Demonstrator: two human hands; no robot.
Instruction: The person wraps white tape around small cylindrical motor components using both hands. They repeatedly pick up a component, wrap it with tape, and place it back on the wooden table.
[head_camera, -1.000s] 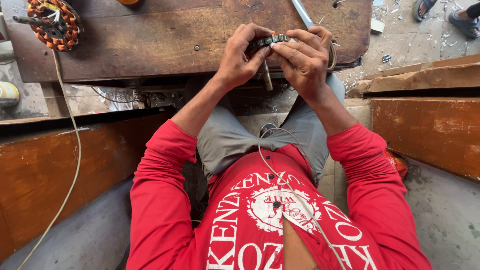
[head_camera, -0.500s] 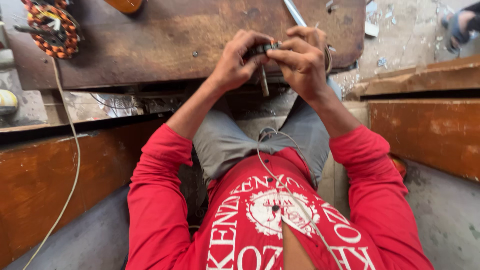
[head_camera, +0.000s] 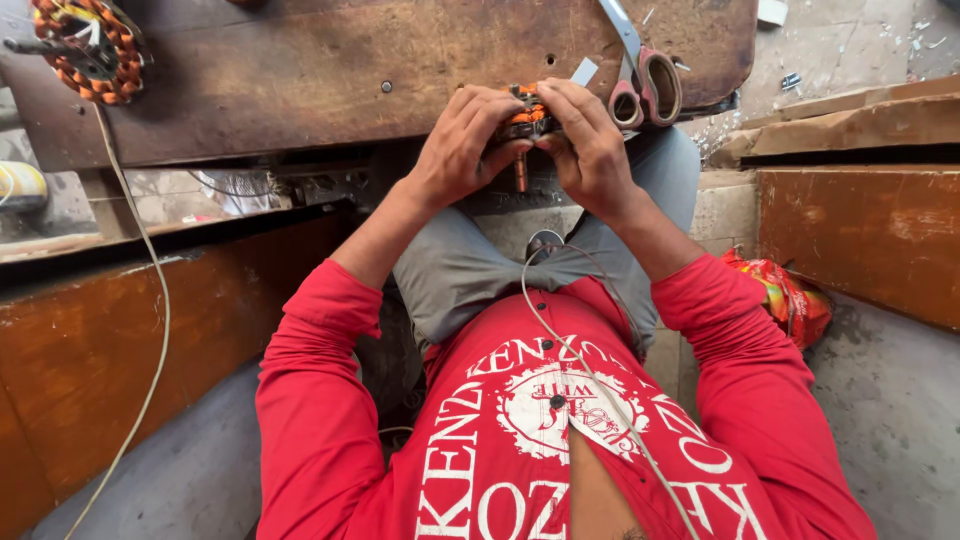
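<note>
Both my hands hold a small motor stator (head_camera: 527, 118) with orange copper windings and a short shaft pointing down, at the near edge of a worn wooden bench (head_camera: 330, 70). My left hand (head_camera: 462, 142) grips its left side with the fingers curled over the top. On the right side my right hand (head_camera: 590, 145) closes around it, thumb pressed against the winding. Most of the stator is hidden between my fingers. Red sleeves cover both my forearms.
A pair of scissors with pink handles (head_camera: 640, 75) lies on the bench just right of my hands. A second wound stator (head_camera: 85, 45) sits at the bench's far left, with a pale cord (head_camera: 150, 290) hanging from it. A wooden plank (head_camera: 850, 230) and a red-orange wrapper (head_camera: 790, 295) lie at the right.
The view has shifted, so my hands and the bench sit lower in the frame. The stator's orange windings now show between my fingers; my grip on it stays the same.
</note>
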